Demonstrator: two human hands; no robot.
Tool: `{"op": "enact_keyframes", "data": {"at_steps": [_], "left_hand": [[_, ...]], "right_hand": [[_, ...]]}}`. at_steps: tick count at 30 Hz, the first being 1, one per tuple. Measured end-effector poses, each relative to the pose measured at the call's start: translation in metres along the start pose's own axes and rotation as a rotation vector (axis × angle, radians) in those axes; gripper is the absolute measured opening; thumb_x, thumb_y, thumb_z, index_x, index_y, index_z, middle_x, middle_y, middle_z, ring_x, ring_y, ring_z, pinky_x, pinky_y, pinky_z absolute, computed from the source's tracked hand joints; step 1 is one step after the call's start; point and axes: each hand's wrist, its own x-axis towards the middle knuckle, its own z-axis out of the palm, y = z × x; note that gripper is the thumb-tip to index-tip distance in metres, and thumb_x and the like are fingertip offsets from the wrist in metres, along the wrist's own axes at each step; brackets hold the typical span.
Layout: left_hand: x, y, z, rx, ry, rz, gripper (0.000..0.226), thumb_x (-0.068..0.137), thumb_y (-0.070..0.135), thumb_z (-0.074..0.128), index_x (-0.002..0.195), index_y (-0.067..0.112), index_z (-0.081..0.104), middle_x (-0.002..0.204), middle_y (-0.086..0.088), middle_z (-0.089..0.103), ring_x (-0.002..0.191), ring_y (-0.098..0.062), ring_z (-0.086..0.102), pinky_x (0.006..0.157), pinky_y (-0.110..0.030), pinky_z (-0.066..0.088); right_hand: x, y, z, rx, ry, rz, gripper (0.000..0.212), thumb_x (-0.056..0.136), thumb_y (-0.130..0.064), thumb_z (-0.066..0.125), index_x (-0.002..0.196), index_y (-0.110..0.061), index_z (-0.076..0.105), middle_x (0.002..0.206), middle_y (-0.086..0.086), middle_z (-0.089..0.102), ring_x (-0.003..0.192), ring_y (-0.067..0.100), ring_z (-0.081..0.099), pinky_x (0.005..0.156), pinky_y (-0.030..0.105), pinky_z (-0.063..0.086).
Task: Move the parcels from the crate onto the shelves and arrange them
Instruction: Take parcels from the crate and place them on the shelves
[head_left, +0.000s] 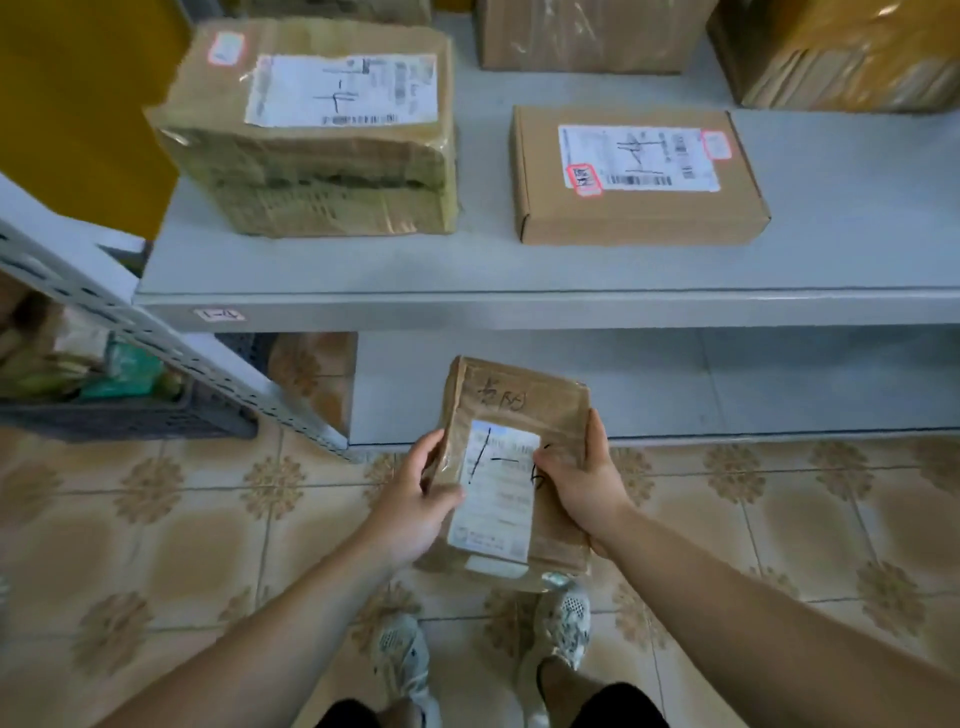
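Crate (130, 410): dark, on the floor at far left, behind the shelf upright (171, 343). The pale and green shapes in it may be more parcels, but they are too blurred to be sure.
Taped parcel (311, 130): bulky, on the left of the upper shelf (857, 218), label facing up.
Left hand (415, 504): clasps the left edge of the held parcel, thumb lying over the edge of the label (498, 488).
Held parcel (519, 400): small, brown and taped, carried in the air between both hands. It sits below the upper shelf's front lip and over the tiled floor, and does not touch either shelf.
Right hand (582, 483): grips the right edge, thumb on top beside the label, fingers curled underneath.
Flat carton (634, 176): on the upper shelf, well apart from the taped parcel.
Open spots: the gap between those two boxes, the bare stretch to the right of the carton, and the lower shelf (727, 384).
Step in hand: judging by the pose, carrying the parcel to a slot.
Doing it well: keep both hands on it and lift it clear of the lip before moving it forward. Set it down flat with the label up and square to its neighbours, then let go.
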Motion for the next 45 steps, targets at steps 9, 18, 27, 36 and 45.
{"op": "enact_keyframes", "data": {"at_steps": [9,18,27,36,45], "left_hand": [[0.129,-0.090,0.012,0.010,0.088,0.027,0.074,0.083,0.014,0.073,0.143,0.034,0.034,0.118,0.012,0.062,0.108,-0.010,0.061,0.085,-0.032,0.056],[0.262,-0.159,0.003,0.063,0.104,0.129,0.097,0.066,0.029,0.084,0.145,0.040,0.031,0.132,0.011,0.057,0.113,-0.012,0.059,0.102,-0.041,0.047],[0.346,-0.159,-0.004,0.085,0.052,0.269,0.094,0.077,-0.005,0.072,0.151,0.031,0.027,0.122,0.004,0.060,0.106,-0.014,0.061,0.092,-0.039,0.053],[0.389,-0.161,-0.005,0.031,0.086,0.328,0.083,0.082,-0.005,0.066,0.151,0.026,0.030,0.125,0.004,0.061,0.093,-0.004,0.064,0.071,-0.020,0.051],[0.399,-0.222,-0.035,0.276,0.394,0.180,0.058,0.101,0.056,0.025,0.149,0.026,0.035,0.155,0.000,0.034,0.143,-0.024,0.030,0.115,-0.038,0.020]], "right_hand": [[0.151,0.061,0.056,0.049,-0.087,-0.066,0.064,0.091,-0.025,0.070,0.136,-0.047,0.030,0.109,-0.005,0.066,0.089,0.017,0.066,0.083,0.043,0.058],[0.279,0.115,0.095,0.115,-0.083,-0.181,0.084,0.084,-0.017,0.074,0.142,-0.042,0.019,0.116,0.006,0.065,0.099,0.027,0.067,0.088,0.050,0.058],[0.358,0.132,0.111,0.192,0.002,-0.294,0.107,0.073,-0.028,0.074,0.150,-0.041,0.003,0.119,0.007,0.062,0.101,0.030,0.067,0.087,0.052,0.057],[0.382,0.132,0.112,0.103,0.033,-0.387,0.112,0.059,-0.059,0.069,0.146,-0.057,-0.002,0.137,0.005,0.051,0.116,0.029,0.060,0.097,0.052,0.052],[0.381,0.135,0.071,-1.067,0.006,-1.154,0.088,0.078,-0.075,0.028,0.154,-0.031,0.032,0.165,0.006,0.015,0.153,0.028,-0.001,0.120,0.047,-0.004]]}}
